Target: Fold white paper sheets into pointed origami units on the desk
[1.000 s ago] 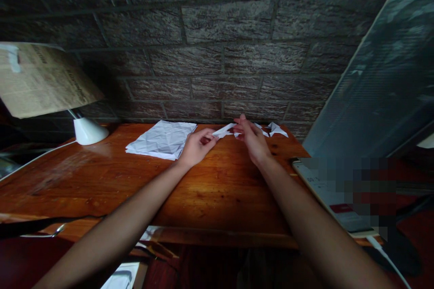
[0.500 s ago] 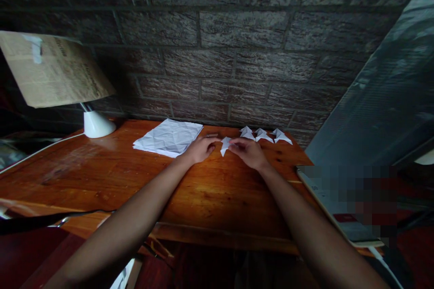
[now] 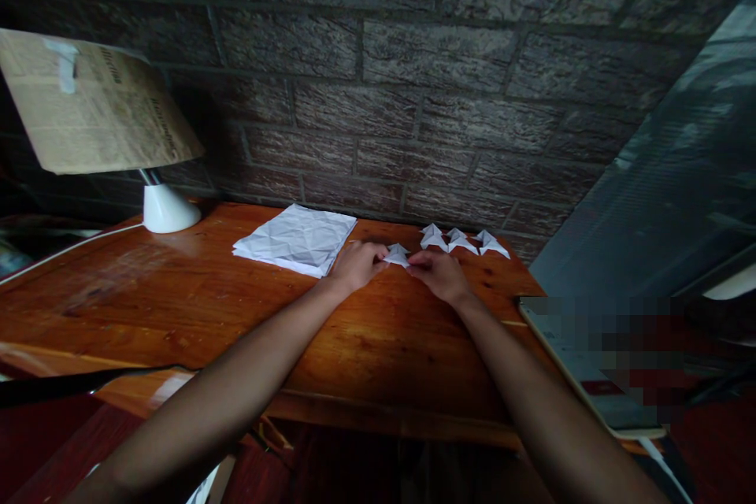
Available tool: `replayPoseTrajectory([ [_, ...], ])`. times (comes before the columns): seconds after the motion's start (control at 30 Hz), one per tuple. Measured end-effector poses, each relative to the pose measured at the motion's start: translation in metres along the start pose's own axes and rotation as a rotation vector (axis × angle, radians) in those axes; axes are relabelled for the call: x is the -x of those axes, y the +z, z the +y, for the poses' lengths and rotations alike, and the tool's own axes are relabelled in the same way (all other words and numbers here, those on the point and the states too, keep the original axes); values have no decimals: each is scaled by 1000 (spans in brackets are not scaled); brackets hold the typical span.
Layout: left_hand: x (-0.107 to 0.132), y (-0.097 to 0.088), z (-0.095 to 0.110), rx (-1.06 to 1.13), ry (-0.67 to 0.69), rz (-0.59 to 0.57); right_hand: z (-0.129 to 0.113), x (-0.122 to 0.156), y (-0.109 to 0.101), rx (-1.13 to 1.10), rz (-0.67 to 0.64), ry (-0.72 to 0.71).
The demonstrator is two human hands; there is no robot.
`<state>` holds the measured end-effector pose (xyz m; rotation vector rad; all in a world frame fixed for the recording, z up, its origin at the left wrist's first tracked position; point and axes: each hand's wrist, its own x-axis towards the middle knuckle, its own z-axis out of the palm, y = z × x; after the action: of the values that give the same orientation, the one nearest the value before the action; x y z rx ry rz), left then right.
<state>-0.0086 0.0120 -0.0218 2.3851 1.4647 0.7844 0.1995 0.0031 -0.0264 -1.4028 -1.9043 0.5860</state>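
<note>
A small folded white paper piece (image 3: 398, 255), pointed at its corners, is between my two hands just above or on the wooden table (image 3: 378, 339). My left hand (image 3: 357, 264) pinches its left corner. On the opposite side, my right hand (image 3: 440, 273) is closed on the right corner with thumb and fingers. Three similar folded paper pieces (image 3: 462, 241) stand in a row behind and to the right of my right hand. To the left of my left hand lies a stack of creased white paper sheets (image 3: 295, 240).
A lamp with a paper-covered shade (image 3: 100, 106) and white base (image 3: 170, 209) stands at the table's back left. A stone-block wall (image 3: 383, 118) rises directly behind the table. At the right edge rests a flat, partly blurred device (image 3: 567, 354) with a white cable.
The folded paper has turned, so its wide side now faces me with a corner in each hand. Both hands have shifted their grip. The view has tilted slightly.
</note>
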Motion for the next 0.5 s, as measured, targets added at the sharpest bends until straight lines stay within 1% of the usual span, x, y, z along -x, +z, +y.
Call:
replayPoseTrajectory([
  [0.17,-1,-4,-3,-66,-141,56,-5,-13,0,170,65,16],
  [0.27,-1,-5,-6,-150,-220,29,-5,-20,-5,275,105,87],
  [0.37,-1,-5,-7,-185,-237,-18,-7,-21,-10,368,63,123],
  [0.43,-1,-4,-6,-192,-224,-30,-10,-21,-13,421,23,89],
  [0.5,0,-4,-5,-193,-206,-29,-18,-20,-13,467,-6,10],
])
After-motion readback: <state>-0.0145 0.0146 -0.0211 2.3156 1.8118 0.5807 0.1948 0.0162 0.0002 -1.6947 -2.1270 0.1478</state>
